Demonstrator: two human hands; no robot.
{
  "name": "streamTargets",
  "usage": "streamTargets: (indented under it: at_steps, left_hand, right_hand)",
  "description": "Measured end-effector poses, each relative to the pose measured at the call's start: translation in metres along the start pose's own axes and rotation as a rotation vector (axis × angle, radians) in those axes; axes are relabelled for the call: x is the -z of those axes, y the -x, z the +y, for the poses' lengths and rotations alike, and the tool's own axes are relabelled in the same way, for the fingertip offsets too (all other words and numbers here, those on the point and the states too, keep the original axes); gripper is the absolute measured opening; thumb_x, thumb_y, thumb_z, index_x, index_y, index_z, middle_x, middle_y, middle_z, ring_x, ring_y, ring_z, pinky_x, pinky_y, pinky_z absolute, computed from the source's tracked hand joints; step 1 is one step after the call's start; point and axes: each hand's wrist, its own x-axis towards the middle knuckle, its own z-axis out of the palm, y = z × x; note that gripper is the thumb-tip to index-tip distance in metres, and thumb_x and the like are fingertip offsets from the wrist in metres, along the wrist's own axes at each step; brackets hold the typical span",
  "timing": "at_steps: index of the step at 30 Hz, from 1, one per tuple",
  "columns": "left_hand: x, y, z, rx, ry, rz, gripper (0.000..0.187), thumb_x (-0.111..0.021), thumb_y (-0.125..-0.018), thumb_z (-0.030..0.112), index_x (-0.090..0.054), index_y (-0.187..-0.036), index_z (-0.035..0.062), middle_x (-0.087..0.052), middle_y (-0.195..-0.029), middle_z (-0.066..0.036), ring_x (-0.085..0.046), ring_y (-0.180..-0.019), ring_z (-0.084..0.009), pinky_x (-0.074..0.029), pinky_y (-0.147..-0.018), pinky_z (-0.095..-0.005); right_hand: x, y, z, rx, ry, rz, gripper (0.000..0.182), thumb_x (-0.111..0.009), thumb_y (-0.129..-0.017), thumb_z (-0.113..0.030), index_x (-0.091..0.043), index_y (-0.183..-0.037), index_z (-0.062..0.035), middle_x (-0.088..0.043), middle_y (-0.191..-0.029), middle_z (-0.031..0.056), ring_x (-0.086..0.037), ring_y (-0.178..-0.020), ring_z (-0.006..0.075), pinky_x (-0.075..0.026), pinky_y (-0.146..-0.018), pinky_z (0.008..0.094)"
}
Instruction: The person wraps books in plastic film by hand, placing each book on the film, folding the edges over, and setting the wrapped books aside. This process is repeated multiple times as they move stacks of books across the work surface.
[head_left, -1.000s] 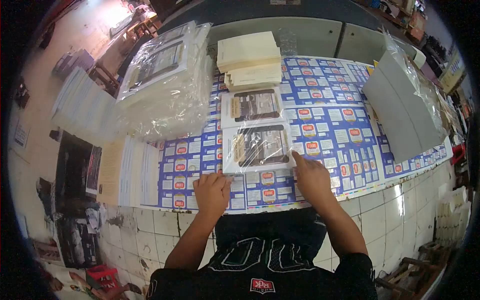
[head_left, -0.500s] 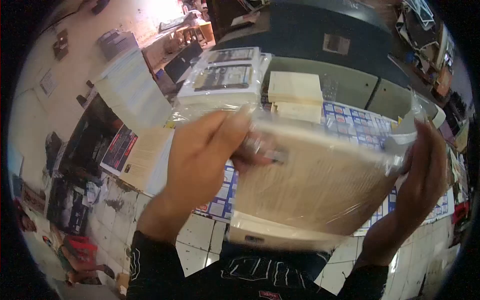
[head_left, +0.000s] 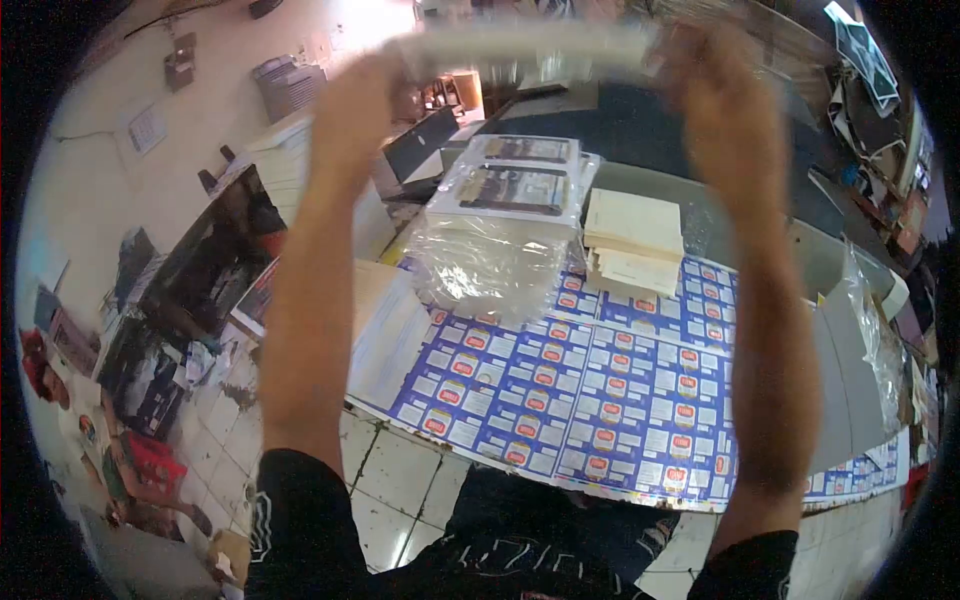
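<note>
High in front of me, a plastic-wrapped stack of paper (head_left: 530, 45) is held edge-on and smeared by motion. My left hand (head_left: 365, 95) is closed on its left end. At the opposite end my right hand (head_left: 712, 95) grips it, with the fingers blurred. Below, a clear-wrapped pile of printed sheets (head_left: 515, 190) stands on the table, loose film bunched at its front. Beside that pile sits a stack of cream paper blocks (head_left: 635, 235), its layers slightly uneven.
Blue printed sheets (head_left: 560, 400) cover the tabletop. On the right lie a grey board (head_left: 850, 380) and crumpled clear film (head_left: 875, 330). Paper stacks (head_left: 375, 320) line the left side. A person (head_left: 110, 440) sits at the far left near a red chair.
Both hands have lifted the wrapped stack up and away from my chest, turning it from face-on to edge-on. The printed tabletop beneath is now uncovered.
</note>
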Motion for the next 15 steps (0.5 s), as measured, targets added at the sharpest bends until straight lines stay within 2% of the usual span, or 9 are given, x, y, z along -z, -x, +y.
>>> streamTargets:
  at_steps: [1,3,6,9,10,11,12,14,15]
  left_hand:
    - [0.008,0.020,0.021,0.348,0.202,-0.288,0.033,-0.044,-0.094,0.021,-0.065,-0.103,-0.0024,-0.067,-0.104,-0.020,-0.063,-0.095,-0.0365,-0.047,-0.085,-0.0436]
    - [-0.018,0.061,-0.038,0.324,-0.128,-0.462,0.032,-0.049,-0.094,0.024,-0.065,-0.102,-0.0030,-0.066,-0.093,-0.025,-0.063,-0.085,-0.0409,-0.048,-0.079,-0.0466]
    - [-0.035,0.132,-0.058,0.455,-0.208,-0.556,0.032,-0.053,-0.093,0.023,-0.062,-0.105,-0.0042,-0.064,-0.099,-0.027,-0.063,-0.089,-0.0401,-0.048,-0.080,-0.0460]
    - [-0.034,0.186,-0.072,0.375,0.064,-0.385,0.033,-0.055,-0.093,0.022,-0.060,-0.112,-0.0040,-0.064,-0.102,-0.023,-0.062,-0.089,-0.0378,-0.048,-0.082,-0.0434]
    - [-0.015,0.193,-0.038,0.533,0.287,-0.376,0.036,-0.055,-0.094,0.020,-0.057,-0.122,-0.0028,-0.064,-0.107,-0.021,-0.061,-0.094,-0.0328,-0.047,-0.086,-0.0405]
    - [0.002,0.220,-0.053,0.340,0.008,-0.471,0.036,-0.054,-0.096,0.019,-0.055,-0.124,-0.0026,-0.060,-0.118,-0.015,-0.059,-0.104,-0.0234,-0.047,-0.093,-0.0357]
    - [0.004,0.230,-0.004,0.630,0.578,-0.250,0.036,-0.053,-0.097,0.018,-0.053,-0.126,-0.0031,-0.059,-0.119,-0.016,-0.058,-0.106,-0.0255,-0.046,-0.095,-0.0355]
    - [0.008,0.295,0.003,0.462,0.218,-0.228,0.028,-0.053,-0.094,0.007,-0.056,-0.118,-0.0069,-0.059,-0.103,-0.015,-0.057,-0.090,-0.0226,-0.048,-0.080,-0.0355]
    - [0.019,0.323,0.006,0.351,0.057,-0.429,0.024,-0.056,-0.091,0.003,-0.058,-0.113,-0.0055,-0.055,-0.092,-0.011,-0.052,-0.077,-0.0168,-0.043,-0.066,-0.0306]
  right_hand:
    - [-0.021,0.024,-0.017,-0.214,-0.517,0.024,0.013,-0.055,-0.092,-0.010,-0.063,-0.098,-0.0017,-0.069,-0.084,0.0176,-0.068,-0.083,0.0367,-0.052,-0.071,0.0427]
    - [-0.056,0.080,-0.027,-0.261,-0.616,-0.044,0.017,-0.055,-0.094,-0.017,-0.061,-0.099,-0.0025,-0.065,-0.087,0.0245,-0.064,-0.083,0.0444,-0.051,-0.070,0.0445]
    - [-0.074,0.157,-0.034,-0.562,-0.739,-0.481,0.020,-0.055,-0.094,-0.015,-0.061,-0.107,-0.0017,-0.068,-0.090,0.0223,-0.069,-0.086,0.0349,-0.052,-0.073,0.0416]
    - [-0.028,0.190,-0.029,-0.647,-0.726,-0.501,0.037,-0.064,-0.090,-0.023,-0.057,-0.120,-0.0009,-0.066,-0.110,0.0219,-0.069,-0.092,0.0331,-0.053,-0.078,0.0404]
    - [-0.008,0.197,-0.017,-0.664,-0.713,-0.484,0.045,-0.068,-0.088,-0.026,-0.055,-0.124,-0.0018,-0.064,-0.117,0.0212,-0.068,-0.095,0.0329,-0.053,-0.079,0.0405]
    - [0.015,0.208,0.013,-0.591,-0.513,-0.520,0.058,-0.073,-0.084,-0.029,-0.050,-0.131,-0.0055,-0.057,-0.129,0.0219,-0.062,-0.109,0.0372,-0.050,-0.089,0.0451]
    - [0.041,0.218,0.045,-0.559,-0.260,-0.467,0.060,-0.074,-0.083,-0.029,-0.049,-0.132,-0.0050,-0.056,-0.130,0.0226,-0.057,-0.115,0.0387,-0.047,-0.094,0.0465]
    - [0.103,0.221,0.136,-0.508,0.260,-0.372,0.069,-0.077,-0.080,-0.029,-0.044,-0.135,-0.0024,-0.050,-0.135,0.0247,-0.046,-0.127,0.0410,-0.037,-0.106,0.0486]
    - [0.138,0.215,0.181,-0.498,0.485,-0.197,0.072,-0.078,-0.079,-0.029,-0.043,-0.136,-0.0011,-0.048,-0.136,0.0254,-0.044,-0.129,0.0407,-0.036,-0.108,0.0460]
